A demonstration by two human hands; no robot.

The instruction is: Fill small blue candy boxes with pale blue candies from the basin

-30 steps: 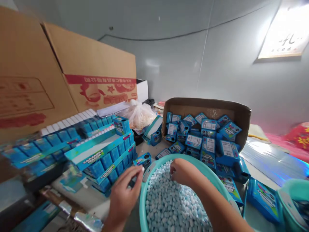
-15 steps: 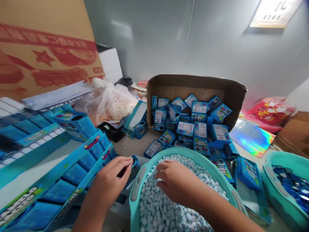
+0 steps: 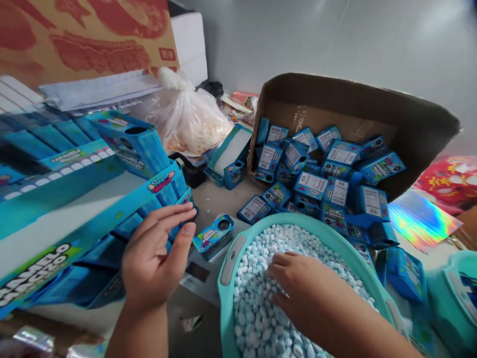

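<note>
Turquoise basin, likely close for reach: our right hand in pellets, grip unclear; left hand parted beside basin.

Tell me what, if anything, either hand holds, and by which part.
The left hand holds nothing visible. The right hand is down at the pale pieces; whether it grips any cannot be told.

The right hand (half curled) touches pale pellets.
</note>
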